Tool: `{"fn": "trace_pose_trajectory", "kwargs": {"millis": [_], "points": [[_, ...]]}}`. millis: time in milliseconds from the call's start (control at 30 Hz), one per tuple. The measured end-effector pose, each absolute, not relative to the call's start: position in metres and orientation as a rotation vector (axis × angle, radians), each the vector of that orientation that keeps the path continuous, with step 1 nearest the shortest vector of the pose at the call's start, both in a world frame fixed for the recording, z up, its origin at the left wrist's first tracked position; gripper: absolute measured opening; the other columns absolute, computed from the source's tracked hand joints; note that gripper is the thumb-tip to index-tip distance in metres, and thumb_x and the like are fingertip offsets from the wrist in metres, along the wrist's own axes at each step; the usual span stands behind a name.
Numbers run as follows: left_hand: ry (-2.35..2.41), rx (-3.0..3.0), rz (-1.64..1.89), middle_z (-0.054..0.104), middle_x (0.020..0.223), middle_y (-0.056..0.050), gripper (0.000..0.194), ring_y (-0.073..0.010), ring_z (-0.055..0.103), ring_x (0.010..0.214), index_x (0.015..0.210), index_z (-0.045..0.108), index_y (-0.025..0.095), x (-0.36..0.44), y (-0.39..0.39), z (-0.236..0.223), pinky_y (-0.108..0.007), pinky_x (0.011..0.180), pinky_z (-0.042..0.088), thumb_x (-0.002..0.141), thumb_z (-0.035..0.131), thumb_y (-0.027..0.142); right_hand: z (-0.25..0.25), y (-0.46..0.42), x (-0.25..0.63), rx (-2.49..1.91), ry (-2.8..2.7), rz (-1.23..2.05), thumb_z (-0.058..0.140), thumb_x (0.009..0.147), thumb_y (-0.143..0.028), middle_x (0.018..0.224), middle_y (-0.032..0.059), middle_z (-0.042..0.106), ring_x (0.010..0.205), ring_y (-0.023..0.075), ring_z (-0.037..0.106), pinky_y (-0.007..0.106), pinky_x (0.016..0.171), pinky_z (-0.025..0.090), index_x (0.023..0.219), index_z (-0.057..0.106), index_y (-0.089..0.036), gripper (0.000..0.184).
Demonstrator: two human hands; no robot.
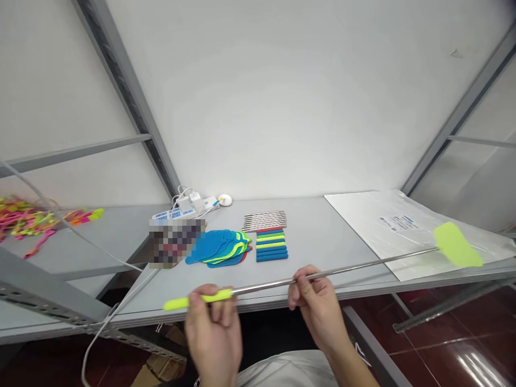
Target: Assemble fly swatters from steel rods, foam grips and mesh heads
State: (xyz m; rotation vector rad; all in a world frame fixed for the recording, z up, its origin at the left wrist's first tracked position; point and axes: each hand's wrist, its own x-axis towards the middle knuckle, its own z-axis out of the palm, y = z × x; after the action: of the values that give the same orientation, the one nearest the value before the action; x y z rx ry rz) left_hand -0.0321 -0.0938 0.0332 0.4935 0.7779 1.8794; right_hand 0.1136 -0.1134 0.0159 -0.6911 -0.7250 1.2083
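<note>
Over the near edge of a grey metal shelf (318,236), a fly swatter (363,264) crosses the view, its long axis running left to right. Its lime head (457,244) reaches right, above a plastic-wrapped white board (374,226). The left hand (213,336) curls closed around the yellow grip (177,303); the right hand (318,306) holds the steel shaft (266,285) between fingers and thumb, apparently lightly, though that is hard to judge from here.

A grey metal shelf (322,236) carries a neat row of goods. Blue and neon-yellow mesh swatter heads (217,248) lie in an overlapping fan beside a stack of coloured foam grips (272,246), with a flat bundle of steel rods (264,220) just behind. Further back sit a white power strip (181,214) and what may be a small white mouse (224,200). A plastic-wrapped white board (387,226) lies at the right.
</note>
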Motion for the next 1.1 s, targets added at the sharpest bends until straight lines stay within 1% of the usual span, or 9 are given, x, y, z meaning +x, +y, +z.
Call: {"fn": "trace_pose_trajectory", "kwargs": {"millis": [100,233,400,633,833,900,967,1033,1100], "points": [[0.749,0.577,1.74,0.03,0.049,0.01,0.038,-0.0047,0.033,0.04,0.077,0.062,0.019,-0.018,-0.102,0.028,-0.024,0.058,0.046,0.085,0.068,0.055,0.009,-0.116,0.101,-0.688,-0.748,1.308,0.072,0.086,-0.041,0.054,-0.0039,0.057,0.051,0.0108,0.051,0.025,0.054,0.038,0.087,0.066,-0.021,0.021],[0.788,0.558,1.747,0.031,0.049,0.01,0.036,-0.0046,0.034,0.042,0.079,0.065,0.018,-0.025,-0.101,0.028,-0.022,0.058,0.045,0.083,0.071,0.053,0.007,-0.118,0.106,-0.789,-0.801,1.335,0.076,0.083,-0.04,0.059,-0.0009,0.062,0.056,0.0116,0.054,0.025,0.056,0.041,0.093,0.071,-0.019,0.023],[0.756,0.461,1.824,0.035,0.049,0.009,0.031,-0.0051,0.035,0.04,0.084,0.066,0.019,-0.047,-0.096,0.034,-0.025,0.063,0.05,0.09,0.063,0.049,0.019,-0.122,0.134,-0.89,-0.841,1.143,0.075,0.084,-0.037,0.064,0.0,0.062,0.059,0.0133,0.056,0.027,0.059,0.044,0.094,0.071,-0.021,0.02],[0.703,0.368,1.925,0.035,0.049,0.01,0.024,-0.0054,0.032,0.039,0.084,0.064,0.018,-0.068,-0.087,0.041,-0.02,0.056,0.046,0.093,0.061,0.039,0.022,-0.123,0.149,-0.922,-0.823,1.005,0.077,0.081,-0.034,0.068,0.0012,0.061,0.062,0.014,0.057,0.027,0.058,0.048,0.089,0.073,-0.022,0.015],[0.694,0.367,1.931,0.034,0.048,0.01,0.029,-0.0042,0.027,0.037,0.077,0.061,0.018,-0.061,-0.089,0.044,-0.019,0.055,0.045,0.095,0.059,0.041,0.017,-0.117,0.158,-0.924,-0.885,0.962,0.078,0.08,-0.029,0.071,0.0009,0.06,0.062,0.0141,0.057,0.027,0.054,0.048,0.086,0.073,-0.022,0.01],[0.695,0.38,1.933,0.034,0.048,0.01,0.031,-0.0041,0.027,0.037,0.075,0.061,0.018,-0.053,-0.093,0.044,-0.02,0.057,0.047,0.095,0.059,0.042,0.017,-0.116,0.159,-0.907,-0.879,0.948,0.077,0.081,-0.029,0.071,0.0008,0.061,0.061,0.0135,0.057,0.027,0.053,0.048,0.087,0.073,-0.023,0.009],[0.71,0.405,1.922,0.033,0.047,0.011,0.033,-0.0039,0.028,0.037,0.073,0.06,0.019,-0.042,-0.098,0.043,-0.022,0.061,0.049,0.092,0.062,0.045,0.017,-0.117,0.153,-0.887,-0.895,0.962,0.077,0.081,-0.029,0.071,0.0011,0.062,0.058,0.0132,0.057,0.027,0.051,0.048,0.087,0.074,-0.023,0.009],[0.715,0.443,1.837,0.03,0.046,0.011,0.035,-0.0038,0.029,0.037,0.072,0.061,0.019,-0.029,-0.103,0.041,-0.023,0.06,0.048,0.088,0.067,0.05,0.017,-0.12,0.138,-0.858,-0.947,1.036,0.079,0.078,-0.028,0.069,0.0015,0.064,0.055,0.014,0.059,0.028,0.05,0.048,0.082,0.074,-0.023,0.009],[0.692,0.491,1.697,0.027,0.046,0.011,0.038,-0.0041,0.028,0.037,0.071,0.061,0.019,-0.018,-0.106,0.036,-0.022,0.054,0.043,0.087,0.066,0.053,0.017,-0.123,0.121,-0.823,-0.971,1.11,0.081,0.075,-0.027,0.068,0.0012,0.064,0.055,0.0154,0.061,0.028,0.049,0.048,0.077,0.072,-0.023,0.01]]}}
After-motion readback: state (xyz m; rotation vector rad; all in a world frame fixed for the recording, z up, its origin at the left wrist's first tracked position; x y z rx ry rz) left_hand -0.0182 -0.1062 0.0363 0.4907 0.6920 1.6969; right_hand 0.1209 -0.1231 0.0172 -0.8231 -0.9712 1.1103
